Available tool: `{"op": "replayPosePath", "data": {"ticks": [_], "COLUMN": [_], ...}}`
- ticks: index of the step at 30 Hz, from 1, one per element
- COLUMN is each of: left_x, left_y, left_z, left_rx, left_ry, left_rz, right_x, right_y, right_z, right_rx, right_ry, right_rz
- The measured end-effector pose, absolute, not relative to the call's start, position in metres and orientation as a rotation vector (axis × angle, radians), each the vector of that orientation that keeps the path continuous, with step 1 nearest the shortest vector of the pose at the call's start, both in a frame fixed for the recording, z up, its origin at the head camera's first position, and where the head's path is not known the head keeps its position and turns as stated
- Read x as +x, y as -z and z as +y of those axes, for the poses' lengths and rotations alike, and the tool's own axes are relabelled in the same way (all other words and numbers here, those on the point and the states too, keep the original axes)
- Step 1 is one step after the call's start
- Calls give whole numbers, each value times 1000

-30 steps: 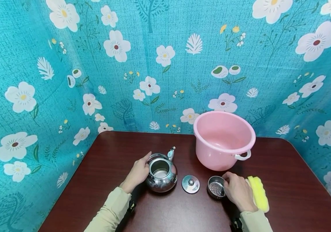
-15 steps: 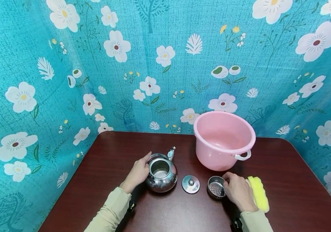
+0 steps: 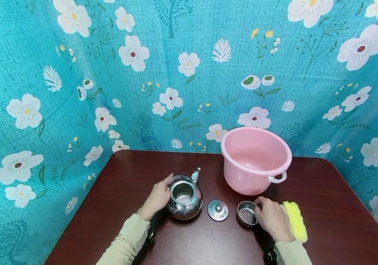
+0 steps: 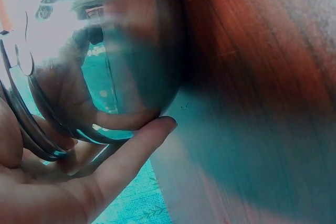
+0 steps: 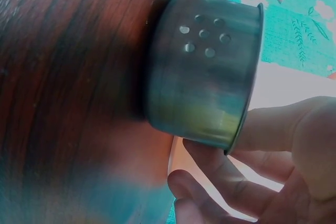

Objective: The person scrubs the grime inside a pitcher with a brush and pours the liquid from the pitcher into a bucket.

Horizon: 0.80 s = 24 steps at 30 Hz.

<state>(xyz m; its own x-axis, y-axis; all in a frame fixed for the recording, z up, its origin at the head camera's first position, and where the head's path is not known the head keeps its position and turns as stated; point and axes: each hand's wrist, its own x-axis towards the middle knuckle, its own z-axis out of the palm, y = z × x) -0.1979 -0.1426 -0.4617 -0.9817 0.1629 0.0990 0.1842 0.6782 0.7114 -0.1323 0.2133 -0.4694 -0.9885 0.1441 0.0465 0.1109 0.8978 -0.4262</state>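
Note:
A shiny metal teapot (image 3: pixel 185 212) stands lidless on the table, its spout towards the back. My left hand (image 3: pixel 157 200) grips it at the left side by the handle; in the left wrist view one finger (image 4: pixel 134 153) lies along the rounded body. The round lid (image 3: pixel 218 211), knob up, lies to the teapot's right. Farther right sits a small metal tea strainer (image 3: pixel 246 214) with a perforated bottom. My right hand (image 3: pixel 273 218) pinches its rim from the right, and small holes show in the strainer's wall (image 5: pixel 202 77) in the right wrist view.
A pink basin (image 3: pixel 246 181) with a white handle (image 3: pixel 277 178) stands behind the strainer. Right beside my right hand lies a yellow and white sponge (image 3: pixel 295 221). The dark wooden table (image 3: pixel 126 173) meets a blue floral curtain (image 3: pixel 162 121) at its back.

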Motion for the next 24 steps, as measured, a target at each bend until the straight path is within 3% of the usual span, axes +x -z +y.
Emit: {"op": "replayPosePath", "data": {"ticks": [24], "left_x": [-199], "left_y": [463], "left_z": [-143], "left_rx": [-286], "left_ry": [1210], "left_rz": [-2856], "right_x": [-133], "right_y": [462], "right_z": [213], "right_rx": [-172], "right_ry": [-661], "right_rz": [-2955]}}
